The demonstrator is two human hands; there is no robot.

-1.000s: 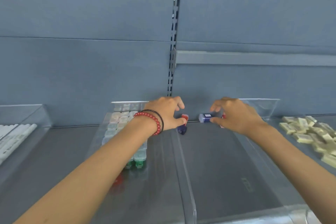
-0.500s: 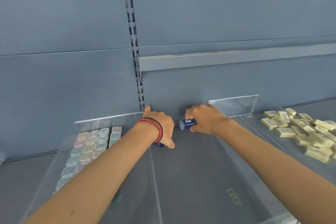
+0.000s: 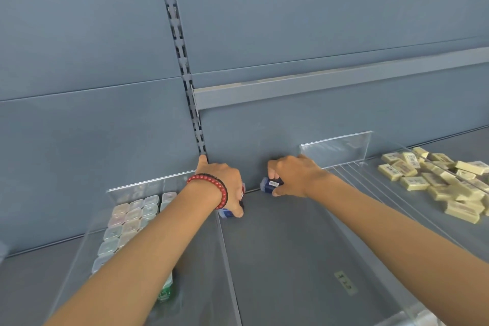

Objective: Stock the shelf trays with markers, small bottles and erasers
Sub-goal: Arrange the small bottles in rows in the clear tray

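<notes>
— Where do the edges lie?
— Both hands are at the back of the middle tray (image 3: 228,246), against the rear panel (image 3: 264,140), with its clear side walls flanking the forearms.
— The erasers?
— The right hand (image 3: 293,177) pinches a blue eraser (image 3: 271,185) between thumb and curled fingers, near that panel. The left hand (image 3: 225,188), knuckles up, covers a second eraser (image 3: 226,213) beside the tray's left wall, thumb touching it. I cannot tell how closed that grip is.
</notes>
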